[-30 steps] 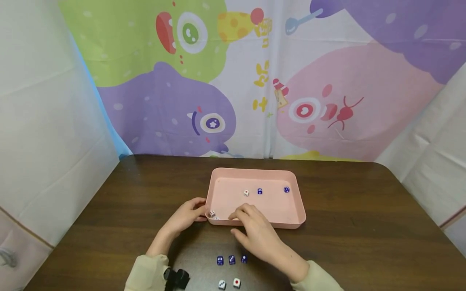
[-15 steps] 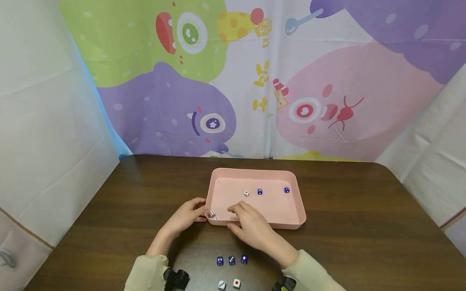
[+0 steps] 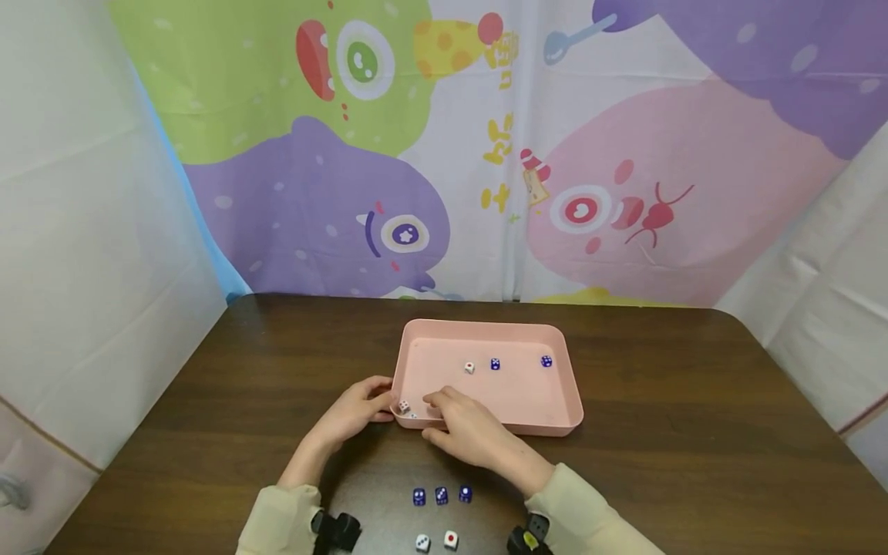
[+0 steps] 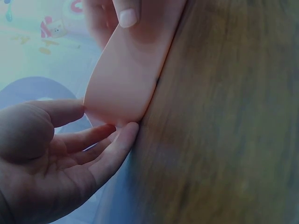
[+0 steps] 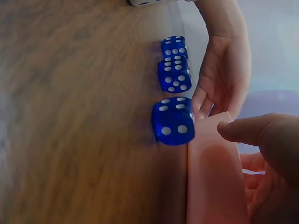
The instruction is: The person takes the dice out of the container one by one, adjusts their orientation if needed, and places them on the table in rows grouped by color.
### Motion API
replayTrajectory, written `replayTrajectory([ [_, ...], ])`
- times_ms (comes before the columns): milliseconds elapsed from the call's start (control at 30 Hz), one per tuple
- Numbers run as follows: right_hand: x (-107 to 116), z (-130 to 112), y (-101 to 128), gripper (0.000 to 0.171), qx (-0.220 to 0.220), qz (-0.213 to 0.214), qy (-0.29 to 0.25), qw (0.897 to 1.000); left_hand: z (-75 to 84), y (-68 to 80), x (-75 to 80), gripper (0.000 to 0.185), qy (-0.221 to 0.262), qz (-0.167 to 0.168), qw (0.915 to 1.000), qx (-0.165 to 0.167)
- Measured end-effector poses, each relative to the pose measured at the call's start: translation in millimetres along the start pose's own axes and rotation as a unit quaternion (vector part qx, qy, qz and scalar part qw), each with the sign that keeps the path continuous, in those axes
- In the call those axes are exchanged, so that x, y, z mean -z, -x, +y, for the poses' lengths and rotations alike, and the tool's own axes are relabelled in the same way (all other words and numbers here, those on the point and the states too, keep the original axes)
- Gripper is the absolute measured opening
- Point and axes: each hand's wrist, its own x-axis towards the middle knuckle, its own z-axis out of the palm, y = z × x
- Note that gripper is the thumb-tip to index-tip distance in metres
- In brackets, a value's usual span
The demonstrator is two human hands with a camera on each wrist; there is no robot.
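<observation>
A shallow pink tray (image 3: 430,351) stands on the table. My left hand (image 3: 352,412) holds its near left corner; in the left wrist view the thumb lies at the rim and the fingertips touch the outer wall low down. Over the near wall reaches my right hand (image 3: 475,433), fingers relaxed inside the tray and thumb outside, with nothing visible in its grasp. Left of those fingers, a white die (image 3: 405,406) lies in the corner beside another, mostly hidden white die (image 3: 413,416). Farther back in the tray are a white die (image 3: 469,368) and two blue dice (image 3: 496,364).
In front of the tray, three blue dice (image 3: 442,496) stand in a row on the dark wooden table (image 3: 666,416). Nearer to me are two white dice (image 3: 451,540). A cartoon-printed curtain (image 3: 479,254) hangs behind the table.
My right hand has shifted left along the tray's near wall, toward the corner with the white dice. The left hand and the dice have stayed in place.
</observation>
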Motion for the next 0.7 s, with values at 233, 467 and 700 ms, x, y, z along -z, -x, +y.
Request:
replayTrajectory([
  [233, -4, -1, -6, 0.036, 0.012, -0.010, 0.008, 1.000, 0.1, -2.1, -0.3, 0.037, -0.002, 0.002, 1.0000, -0.002],
  [467, -5, -2, -11, 0.034, 0.017, -0.025, 0.034, 0.999, 1.7, -1.0, 0.0, 0.038, -0.001, 0.005, 1.0000, 0.004],
  [700, -8, -4, -11, 0.033, 0.027, -0.032, 0.048, 0.998, 1.9, -0.2, -0.6, 0.038, -0.003, 0.007, 0.9999, 0.006],
])
